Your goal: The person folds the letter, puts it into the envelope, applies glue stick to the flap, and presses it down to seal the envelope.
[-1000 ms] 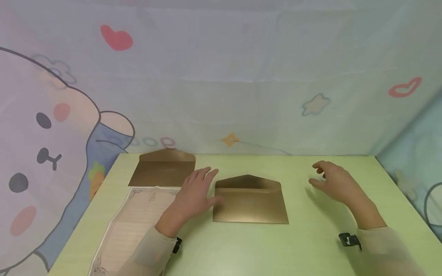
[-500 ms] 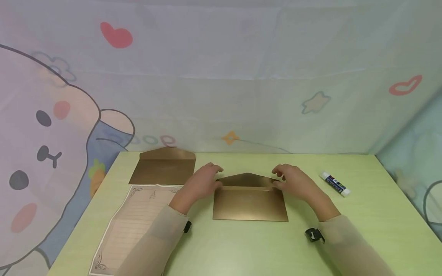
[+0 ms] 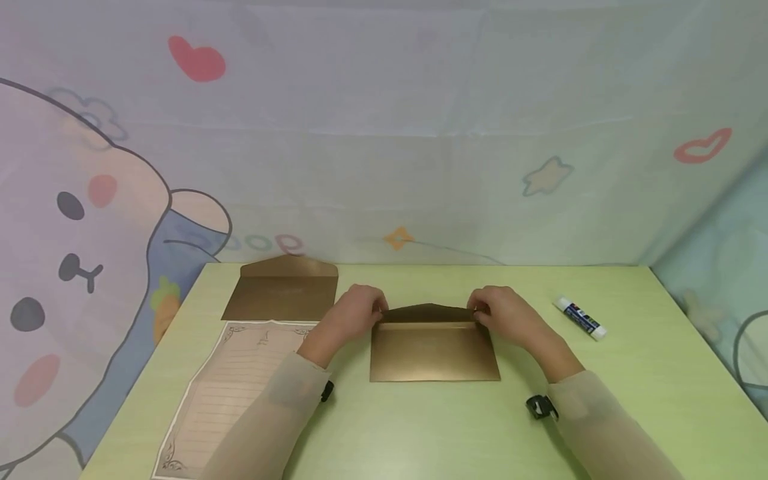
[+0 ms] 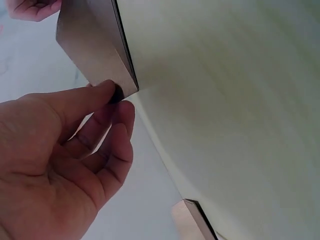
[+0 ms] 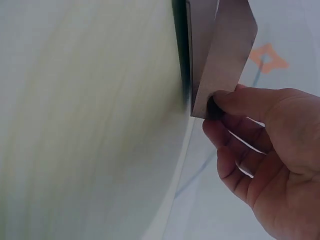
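A gold-brown envelope (image 3: 435, 353) lies in the middle of the table, its pointed flap (image 3: 429, 313) at the far side and raised. My left hand (image 3: 355, 313) pinches the flap's left end between thumb and fingers; the left wrist view shows that thumb (image 4: 95, 95) on the flap's inner face. At the other end, my right hand (image 3: 507, 313) pinches the flap's right corner, its thumb (image 5: 240, 100) likewise on the inner side. Parts of both hands' fingers are hidden behind the flap.
A second gold-brown envelope (image 3: 281, 298) with its flap unfolded lies at the back left. Just in front of it is a lined letter sheet (image 3: 231, 387) with ornate corners, partly under my left sleeve. A glue stick (image 3: 580, 318) lies to the right. A printed cloth (image 3: 336, 133) hangs behind the table.
My right hand has come left from beside the glue stick, uncovering it, to the envelope. My left hand has moved onto the flap's left end. Both now pinch the flap, which stands more raised.
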The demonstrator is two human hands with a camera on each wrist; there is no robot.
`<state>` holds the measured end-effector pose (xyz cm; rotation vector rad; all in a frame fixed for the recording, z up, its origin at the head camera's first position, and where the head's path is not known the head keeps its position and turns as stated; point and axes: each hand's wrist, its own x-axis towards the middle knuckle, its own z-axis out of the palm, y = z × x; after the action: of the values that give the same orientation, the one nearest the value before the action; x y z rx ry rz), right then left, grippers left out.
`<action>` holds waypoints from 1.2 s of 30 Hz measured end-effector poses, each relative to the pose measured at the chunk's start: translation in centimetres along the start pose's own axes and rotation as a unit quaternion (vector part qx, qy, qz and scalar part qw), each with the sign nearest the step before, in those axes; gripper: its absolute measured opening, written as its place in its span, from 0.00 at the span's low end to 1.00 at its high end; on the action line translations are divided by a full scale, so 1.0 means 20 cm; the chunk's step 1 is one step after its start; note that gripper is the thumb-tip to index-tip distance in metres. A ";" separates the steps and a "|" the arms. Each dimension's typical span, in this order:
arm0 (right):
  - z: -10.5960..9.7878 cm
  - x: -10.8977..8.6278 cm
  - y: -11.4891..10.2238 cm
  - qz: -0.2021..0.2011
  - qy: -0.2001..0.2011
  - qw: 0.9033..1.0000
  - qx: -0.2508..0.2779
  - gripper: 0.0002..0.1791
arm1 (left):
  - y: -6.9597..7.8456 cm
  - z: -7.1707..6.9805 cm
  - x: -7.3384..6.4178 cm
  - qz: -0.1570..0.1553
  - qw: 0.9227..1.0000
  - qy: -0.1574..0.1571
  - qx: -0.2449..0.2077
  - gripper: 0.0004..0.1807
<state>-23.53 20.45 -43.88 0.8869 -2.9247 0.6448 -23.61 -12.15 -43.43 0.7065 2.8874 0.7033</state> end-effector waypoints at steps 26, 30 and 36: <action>0.00 -0.12 -0.07 -0.035 -0.058 0.998 -0.020 0.09 | 0.05 0.02 -0.11 0.042 0.998 -0.050 0.022 0.10; 0.01 -0.12 -0.09 -0.033 -0.064 0.997 -0.037 0.08 | 0.07 0.03 -0.13 0.045 0.996 -0.053 0.049 0.04; 0.02 -0.12 -0.15 -0.041 -0.078 0.994 -0.067 0.06 | 0.14 0.07 -0.17 0.059 0.987 -0.036 0.146 0.07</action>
<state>-19.89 19.18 -43.37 1.0804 -3.0034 0.3849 -19.20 -10.95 -43.49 0.9192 2.9301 0.2558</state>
